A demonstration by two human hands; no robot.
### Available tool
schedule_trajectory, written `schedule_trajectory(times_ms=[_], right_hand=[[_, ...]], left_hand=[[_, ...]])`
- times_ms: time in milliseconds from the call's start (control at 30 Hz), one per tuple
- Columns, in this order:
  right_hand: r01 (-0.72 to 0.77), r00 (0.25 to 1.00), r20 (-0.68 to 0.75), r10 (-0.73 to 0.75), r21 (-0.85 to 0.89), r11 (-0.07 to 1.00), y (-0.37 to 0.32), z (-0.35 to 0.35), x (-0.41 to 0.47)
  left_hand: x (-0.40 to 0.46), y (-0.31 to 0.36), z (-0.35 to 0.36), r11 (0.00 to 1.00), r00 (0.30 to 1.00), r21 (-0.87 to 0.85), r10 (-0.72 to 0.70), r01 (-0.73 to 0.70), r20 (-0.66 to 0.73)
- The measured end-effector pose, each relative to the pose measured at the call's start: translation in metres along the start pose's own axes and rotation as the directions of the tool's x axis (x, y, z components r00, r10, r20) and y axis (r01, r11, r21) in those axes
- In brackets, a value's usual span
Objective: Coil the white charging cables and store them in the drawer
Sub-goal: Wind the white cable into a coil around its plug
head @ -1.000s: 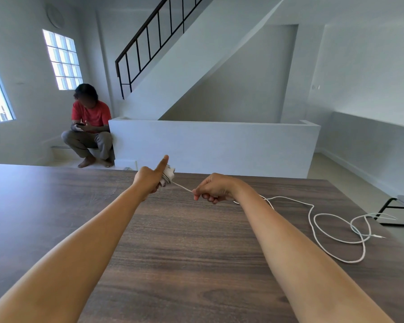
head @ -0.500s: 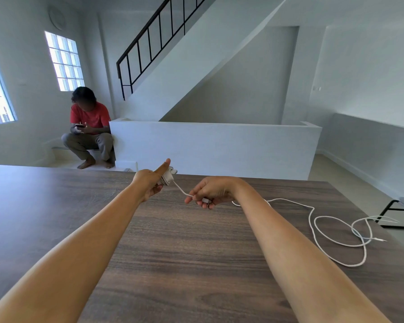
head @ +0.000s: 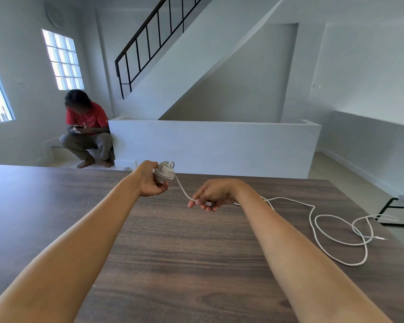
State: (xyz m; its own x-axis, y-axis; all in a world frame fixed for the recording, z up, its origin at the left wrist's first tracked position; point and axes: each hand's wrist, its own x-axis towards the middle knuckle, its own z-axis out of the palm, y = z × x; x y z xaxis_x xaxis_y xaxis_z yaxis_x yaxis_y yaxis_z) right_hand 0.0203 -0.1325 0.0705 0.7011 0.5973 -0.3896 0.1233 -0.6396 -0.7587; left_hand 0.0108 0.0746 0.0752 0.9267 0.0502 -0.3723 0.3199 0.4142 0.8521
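My left hand (head: 151,180) grips a small coil of white charging cable (head: 165,172), held above the far part of the dark wooden table (head: 173,252). A short loose stretch of that cable (head: 182,191) curves down to my right hand (head: 214,194), which pinches the cable's end with a small plug between its fingers. A second white cable (head: 336,238) lies uncoiled in loose loops on the table at the right, running back behind my right wrist. No drawer is in view.
A person in a red shirt (head: 86,129) squats on the floor beyond the table's far left edge. A low white wall (head: 215,145) stands behind the table. A black metal frame (head: 394,208) sits off the table's right edge.
My left hand has turned so the coil faces up, and its pointing finger has folded in. My right hand has dropped lower and slid along the cable to its plug end.
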Motion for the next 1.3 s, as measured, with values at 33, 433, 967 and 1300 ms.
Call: schedule_trajectory(times_ms=[33,433,967,1300], right_hand=[[-0.005,1.000,-0.003,0.005,0.006,1.000,0.002,-0.001,0.000],[-0.050,0.998,-0.037,0.050,0.014,0.999,0.009,0.001,-0.006],[0.081,0.977,-0.169,-0.126,-0.251,0.965,-0.037,0.008,-0.028],[0.288,0.743,-0.552,-0.380,-0.248,0.925,-0.034,-0.010,-0.027]], left_hand=[[-0.002,0.001,-0.001,1.000,1.000,-0.016,-0.010,0.010,0.010],[-0.002,-0.001,-0.004,0.984,0.993,0.137,0.117,-0.112,-0.033],[0.010,-0.025,-0.008,0.298,0.694,0.873,0.718,-0.387,0.062],[0.000,-0.025,-0.002,0.154,0.682,0.793,0.622,-0.589,0.385]])
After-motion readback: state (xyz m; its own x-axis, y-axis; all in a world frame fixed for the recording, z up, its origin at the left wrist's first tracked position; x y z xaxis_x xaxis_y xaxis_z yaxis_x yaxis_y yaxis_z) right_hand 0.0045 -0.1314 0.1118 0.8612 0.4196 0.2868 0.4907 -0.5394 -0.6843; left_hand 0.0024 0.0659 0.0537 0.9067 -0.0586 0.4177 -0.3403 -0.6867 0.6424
